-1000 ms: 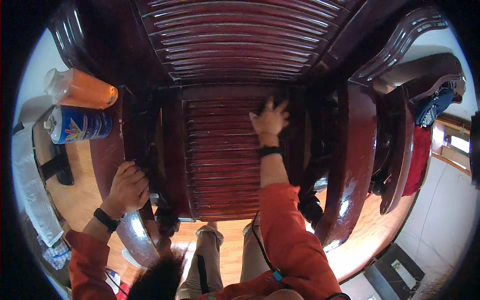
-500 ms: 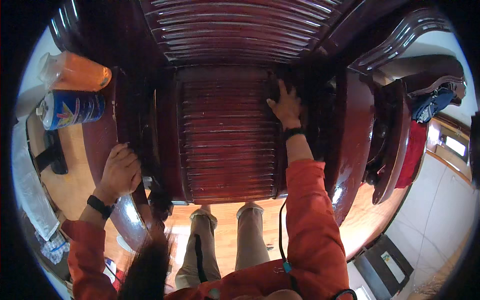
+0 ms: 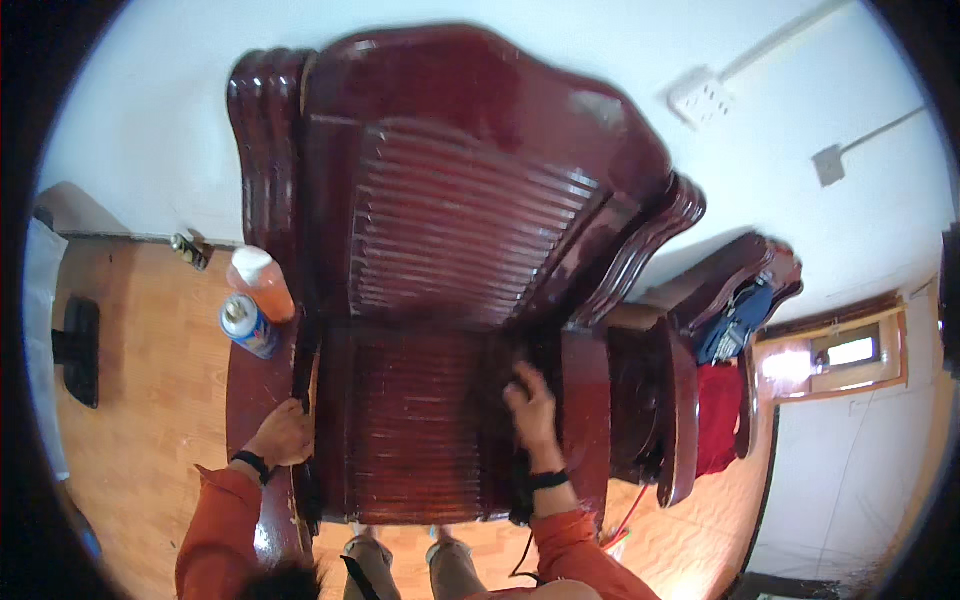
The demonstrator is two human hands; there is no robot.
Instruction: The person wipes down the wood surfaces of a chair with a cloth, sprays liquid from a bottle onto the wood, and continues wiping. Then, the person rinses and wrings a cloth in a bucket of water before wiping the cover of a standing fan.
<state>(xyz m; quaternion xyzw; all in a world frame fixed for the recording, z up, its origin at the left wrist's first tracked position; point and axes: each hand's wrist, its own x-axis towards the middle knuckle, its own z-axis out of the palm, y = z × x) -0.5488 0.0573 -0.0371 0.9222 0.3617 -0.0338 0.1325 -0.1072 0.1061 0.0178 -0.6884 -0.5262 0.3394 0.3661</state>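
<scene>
A dark red wooden armchair (image 3: 487, 80) with a ribbed back and a ribbed seat (image 3: 415, 430) stands in front of me. My left hand (image 3: 287, 434) is closed at the inner edge of the left armrest (image 3: 255, 385); whatever its fingers hold, if anything, is hidden. Over the right side of the seat is my right hand (image 3: 532, 405), thumb and fingers apart. A blurred dark patch lies beside its fingertips; whether that is a cloth or shadow I cannot tell. On the left armrest a bottle of orange liquid (image 3: 265, 285) stands behind a blue spray can (image 3: 250, 328).
To the right is another dark wooden seat (image 3: 683, 410) with dark blue cloth (image 3: 735, 320) and red cloth (image 3: 720, 420) on it. A power strip (image 3: 700, 98) is on the white wall. A black stand (image 3: 80, 350) rests on the wooden floor (image 3: 160, 360) at left.
My view has tilted up, so the chair's whole back and the wall now show. My right hand has come nearer the front of the seat. My left hand stays at the armrest.
</scene>
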